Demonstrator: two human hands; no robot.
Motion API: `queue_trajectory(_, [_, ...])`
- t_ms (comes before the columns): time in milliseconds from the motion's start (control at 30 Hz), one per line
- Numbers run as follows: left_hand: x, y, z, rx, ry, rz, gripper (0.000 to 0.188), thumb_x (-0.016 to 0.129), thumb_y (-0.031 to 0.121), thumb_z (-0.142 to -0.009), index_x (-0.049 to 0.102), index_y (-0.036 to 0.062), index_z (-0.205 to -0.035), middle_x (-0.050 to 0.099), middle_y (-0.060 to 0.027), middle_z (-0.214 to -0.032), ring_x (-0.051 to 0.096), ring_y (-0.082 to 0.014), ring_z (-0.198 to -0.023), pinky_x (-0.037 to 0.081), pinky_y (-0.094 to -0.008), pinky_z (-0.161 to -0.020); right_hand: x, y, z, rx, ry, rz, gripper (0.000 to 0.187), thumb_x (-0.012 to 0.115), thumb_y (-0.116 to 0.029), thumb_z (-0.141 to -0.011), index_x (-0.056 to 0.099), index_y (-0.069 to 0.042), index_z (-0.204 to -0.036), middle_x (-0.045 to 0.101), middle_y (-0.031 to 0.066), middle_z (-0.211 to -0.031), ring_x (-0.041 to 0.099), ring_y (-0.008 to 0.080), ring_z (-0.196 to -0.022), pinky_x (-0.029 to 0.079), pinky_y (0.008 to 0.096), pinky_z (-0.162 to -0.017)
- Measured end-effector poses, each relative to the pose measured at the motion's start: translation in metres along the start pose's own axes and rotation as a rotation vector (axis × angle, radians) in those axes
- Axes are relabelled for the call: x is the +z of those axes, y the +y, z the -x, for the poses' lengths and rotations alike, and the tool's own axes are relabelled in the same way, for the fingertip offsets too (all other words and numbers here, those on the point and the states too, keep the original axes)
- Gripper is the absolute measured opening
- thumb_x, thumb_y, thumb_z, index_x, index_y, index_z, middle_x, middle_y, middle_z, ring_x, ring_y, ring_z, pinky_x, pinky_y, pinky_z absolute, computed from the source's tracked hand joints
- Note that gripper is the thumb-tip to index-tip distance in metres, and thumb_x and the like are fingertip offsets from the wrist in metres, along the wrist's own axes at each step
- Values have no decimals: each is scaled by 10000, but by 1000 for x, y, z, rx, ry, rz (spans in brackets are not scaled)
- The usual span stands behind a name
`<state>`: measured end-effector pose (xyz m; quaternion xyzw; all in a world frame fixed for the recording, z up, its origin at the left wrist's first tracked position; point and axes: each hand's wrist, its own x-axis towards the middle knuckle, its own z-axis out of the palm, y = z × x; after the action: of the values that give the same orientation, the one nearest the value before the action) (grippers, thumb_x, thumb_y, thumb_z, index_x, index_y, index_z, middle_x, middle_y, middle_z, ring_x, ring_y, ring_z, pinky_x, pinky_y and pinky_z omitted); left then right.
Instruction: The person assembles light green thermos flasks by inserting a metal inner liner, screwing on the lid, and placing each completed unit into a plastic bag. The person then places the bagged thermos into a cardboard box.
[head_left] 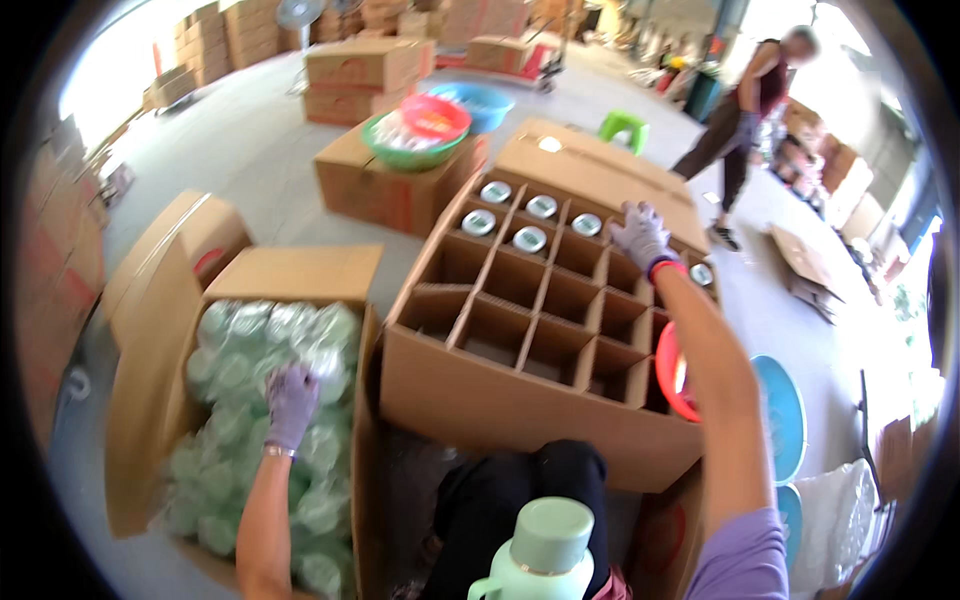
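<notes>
- Hands work two boxes at once: the left hand (291, 403), gloved, lies low in the left of the frame, fingers curled down onto the wrapped jars (262, 400) packed in the open supply carton (150, 380); whether it has closed on one jar or only rests on the pile, I cannot tell.
- Right hand (641, 236), gloved as well, reaches to the upper centre-right of the frame, fingers spread and bent over a far cell of the divider carton (520, 400); whatever sits under the palm is covered, so its grip cannot be read.
- Step in hand, as I judge it, is filling the grid: five capped jars (529, 239) already stand in the far cells, another cap (702, 274) shows just right of the wrist, and the nearer cells are bare.
- Next move calls for lifting one wrapped jar clear of its neighbours and lowering it upright into a bare cell without bending the cardboard partitions.
- Hard to make out: the jars in the supply carton blur together under pale wrapping, so single ones cannot be counted.
- Red basin (672, 375) at the divider carton's right edge is half covered by the right forearm, its contents unseen.
- Pale green bottle (548, 560) at the bottom centre is cut off by the frame edge.
- Another person (750, 110) stands bent over in the upper right, hands indistinct.
</notes>
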<state>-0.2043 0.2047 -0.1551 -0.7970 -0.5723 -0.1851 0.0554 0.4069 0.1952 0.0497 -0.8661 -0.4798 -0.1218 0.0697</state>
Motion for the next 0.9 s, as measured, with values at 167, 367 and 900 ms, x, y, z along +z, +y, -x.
queue_trajectory(167, [-146,61,-35,-425,-174,1631,214,601,266,-948,655,60,-971,693,-16,-872,677,-152,-780,546,-306,-677,2,-64,114,-748,-111,-561,618,737,-244,-811,519,-44,-1354,506,196,-1374,467,370,-1294,383,454,-1106])
queue_trajectory(367, [-188,104,-78,-533,-156,2194,270,614,304,-951,634,60,-1065,705,-32,-904,701,-163,-890,578,-307,-810,-20,-124,236,-1046,0,-606,1056,870,-393,-621,345,-81,-1483,377,180,-1476,358,371,-1382,278,567,-1126])
queue_trajectory(900, [-132,251,59,-376,-134,2078,450,484,-41,-871,554,-49,-1315,702,-99,-1075,681,-220,-981,538,-350,-903,-60,-60,311,-599,312,-875,209,710,-88,-745,517,-13,-773,493,149,-703,532,373,-712,466,446,-683])
